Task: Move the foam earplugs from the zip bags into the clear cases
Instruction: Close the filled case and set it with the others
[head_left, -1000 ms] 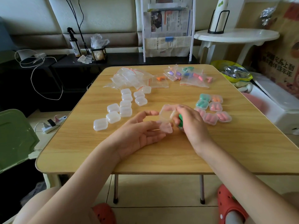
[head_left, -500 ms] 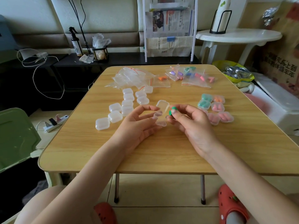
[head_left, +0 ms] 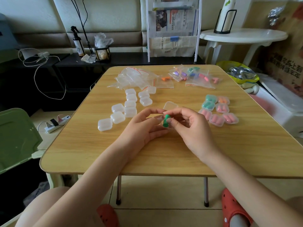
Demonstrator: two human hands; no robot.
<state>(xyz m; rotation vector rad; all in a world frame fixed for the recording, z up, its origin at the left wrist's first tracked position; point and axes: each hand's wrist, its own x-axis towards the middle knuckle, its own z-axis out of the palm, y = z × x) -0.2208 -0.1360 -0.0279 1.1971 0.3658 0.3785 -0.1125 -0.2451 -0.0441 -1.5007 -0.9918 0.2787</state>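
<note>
My left hand holds an open clear case over the middle of the wooden table, its lid standing up behind my fingers. My right hand pinches a green foam earplug right at the case's lower half. Several empty shut clear cases lie to the left. Filled cases with green, orange and pink plugs sit to the right. Zip bags with coloured earplugs lie at the far right of the table, empty zip bags at the far left.
A white round side table and a newspaper rack stand behind the table. A yellow bowl with foil sits to the right. A green chair is at the left, and a power strip lies on the floor.
The case has come open in my left hand. My right hand has brought the green earplug out from behind its fingers and down against the case.
</note>
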